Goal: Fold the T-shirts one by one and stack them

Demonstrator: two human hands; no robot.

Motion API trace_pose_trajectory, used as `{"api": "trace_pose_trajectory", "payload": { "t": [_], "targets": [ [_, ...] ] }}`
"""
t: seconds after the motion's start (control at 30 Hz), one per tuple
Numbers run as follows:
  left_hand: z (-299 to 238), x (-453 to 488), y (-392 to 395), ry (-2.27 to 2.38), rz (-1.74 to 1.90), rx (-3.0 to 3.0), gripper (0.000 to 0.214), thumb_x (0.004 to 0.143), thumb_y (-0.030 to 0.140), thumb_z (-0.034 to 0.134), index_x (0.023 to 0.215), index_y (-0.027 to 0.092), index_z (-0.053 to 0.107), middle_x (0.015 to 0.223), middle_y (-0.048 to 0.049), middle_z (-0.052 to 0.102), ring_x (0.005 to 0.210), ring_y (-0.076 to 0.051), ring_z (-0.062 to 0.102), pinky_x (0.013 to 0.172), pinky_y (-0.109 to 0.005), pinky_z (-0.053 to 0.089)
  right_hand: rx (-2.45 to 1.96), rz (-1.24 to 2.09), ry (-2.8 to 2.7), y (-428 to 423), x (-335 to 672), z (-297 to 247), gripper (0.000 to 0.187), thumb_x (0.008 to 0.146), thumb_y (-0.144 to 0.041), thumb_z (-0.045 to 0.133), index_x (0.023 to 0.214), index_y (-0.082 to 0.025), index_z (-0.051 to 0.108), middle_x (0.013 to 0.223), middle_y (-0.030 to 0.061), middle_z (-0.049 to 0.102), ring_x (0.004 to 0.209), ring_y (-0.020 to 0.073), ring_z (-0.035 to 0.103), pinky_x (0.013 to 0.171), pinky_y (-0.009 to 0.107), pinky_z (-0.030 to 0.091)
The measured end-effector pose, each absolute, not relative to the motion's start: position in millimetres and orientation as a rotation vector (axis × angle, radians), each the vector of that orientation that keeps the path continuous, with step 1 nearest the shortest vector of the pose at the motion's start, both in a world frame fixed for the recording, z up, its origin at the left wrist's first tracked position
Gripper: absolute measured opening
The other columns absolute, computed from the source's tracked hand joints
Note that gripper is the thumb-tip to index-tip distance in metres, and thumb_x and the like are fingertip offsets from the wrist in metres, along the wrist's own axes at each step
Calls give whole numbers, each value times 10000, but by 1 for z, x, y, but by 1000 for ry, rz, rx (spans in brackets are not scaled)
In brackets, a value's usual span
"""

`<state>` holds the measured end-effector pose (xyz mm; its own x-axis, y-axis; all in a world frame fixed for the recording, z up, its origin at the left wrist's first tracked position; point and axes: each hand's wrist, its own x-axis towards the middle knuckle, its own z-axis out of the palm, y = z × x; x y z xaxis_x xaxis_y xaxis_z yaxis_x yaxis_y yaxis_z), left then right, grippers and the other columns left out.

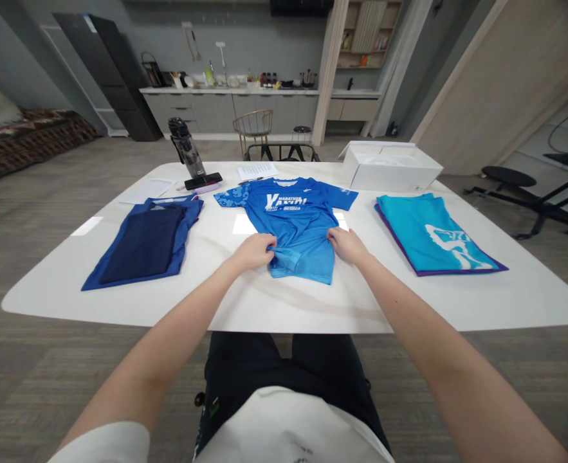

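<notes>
A blue T-shirt point(293, 225) with white "Marathon" lettering lies face up on the white table point(245, 308), its collar pointing away from me. The lower part is rumpled. My left hand point(258, 251) pinches its left edge near the hem, where the cloth bunches into folds. At the opposite edge, a little higher, my right hand point(345, 244) has its fingers closed on the fabric. Folded dark navy and blue clothes point(143, 244) lie to the left. To the right is a stack of folded clothes point(433, 235), turquoise on top with purple beneath.
Toward the back left stand a dark water bottle point(187, 148) and a black flat object point(203, 181) beside papers point(148, 190). Another printed sheet point(257, 170) with a pen lies behind the shirt. A white box point(390, 166) sits at the back right. Chairs stand beyond the table.
</notes>
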<state>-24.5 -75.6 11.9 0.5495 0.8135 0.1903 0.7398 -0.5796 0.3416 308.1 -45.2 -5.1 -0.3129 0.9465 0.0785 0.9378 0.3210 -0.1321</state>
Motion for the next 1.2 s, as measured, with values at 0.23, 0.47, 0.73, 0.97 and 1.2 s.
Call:
{"api": "trace_pose_trajectory", "payload": {
  "t": [0.23,0.47,0.73,0.97,1.2],
  "targets": [
    [22,-23,-108,1181,424,2747,226,917,253,489,985,211,701,1017,-66,705,1003,-236,645,986,-378,471,-1520,64,-2465,-90,261,-2,292,1003,-165,449,1155,-172,698,1204,118,666,1128,243,585,1001,335,426],
    [-4,5,-156,1520,298,2693,378,1014,316,476,1350,180,582,1375,-148,582,1201,-284,588,958,-389,519,-1657,147,-2414,-145,223,-13,301,1043,-373,479,1250,-261,668,1253,116,624,1166,290,545,946,411,444],
    [1,-36,-198,1663,156,2641,403,971,218,457,1358,174,564,1283,-127,606,1170,-265,579,1019,-396,485,-1851,21,-2408,-178,292,-3,290,1060,-355,421,1203,-246,649,1206,121,636,1134,296,554,901,404,453],
    [0,-39,-219,1678,213,2673,307,1058,355,392,1166,194,630,1140,-107,640,1075,-257,603,938,-384,468,-1707,4,-2449,-213,309,-2,347,1055,-448,443,1177,-241,695,1168,122,641,1103,295,576,920,407,458],
    [-3,-35,-242,1571,194,2668,346,1072,432,378,1089,213,646,1080,-91,634,1034,-249,599,895,-368,454,-1702,208,-2503,-232,329,-5,365,1061,-447,417,1088,-241,717,1017,87,683,966,247,627,885,350,475]
  ]
}}
